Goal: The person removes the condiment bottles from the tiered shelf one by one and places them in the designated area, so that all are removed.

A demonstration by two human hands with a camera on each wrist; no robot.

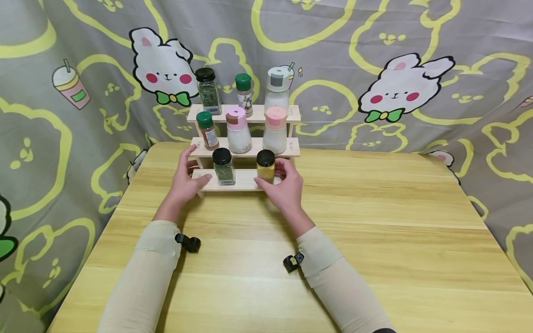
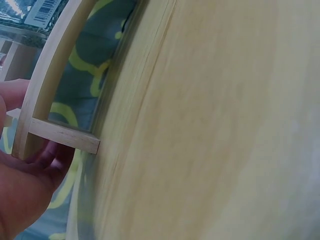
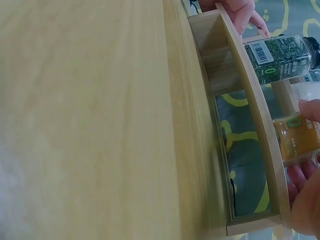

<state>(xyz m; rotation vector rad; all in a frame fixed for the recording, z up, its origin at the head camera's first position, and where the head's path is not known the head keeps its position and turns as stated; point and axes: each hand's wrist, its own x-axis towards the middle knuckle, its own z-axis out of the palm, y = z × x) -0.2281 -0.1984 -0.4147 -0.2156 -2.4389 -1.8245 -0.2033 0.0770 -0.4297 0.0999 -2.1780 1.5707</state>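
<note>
A three-tier wooden spice rack (image 1: 245, 181) stands at the back of the table, holding jars on every shelf. My left hand (image 1: 183, 178) grips its left end, thumb on the bottom shelf and fingers at the side. On the right of that shelf, my right hand (image 1: 289, 187) holds a black-capped jar of yellow powder (image 3: 295, 142), thumb in front and fingers behind. A black-capped jar of dried green herbs (image 1: 225, 172) stands to its left. The right wrist view shows both jars upright on the shelf board (image 3: 257, 107).
On the middle shelf are a green-capped jar (image 1: 209, 138), a pink-lidded shaker (image 1: 239, 138) and a peach-lidded shaker (image 1: 275, 138). Above stand a herb jar (image 1: 209, 96), another green-capped jar (image 1: 244, 99) and a grey-lidded shaker (image 1: 276, 97). A patterned curtain (image 1: 325, 125) hangs behind the table (image 1: 374, 208).
</note>
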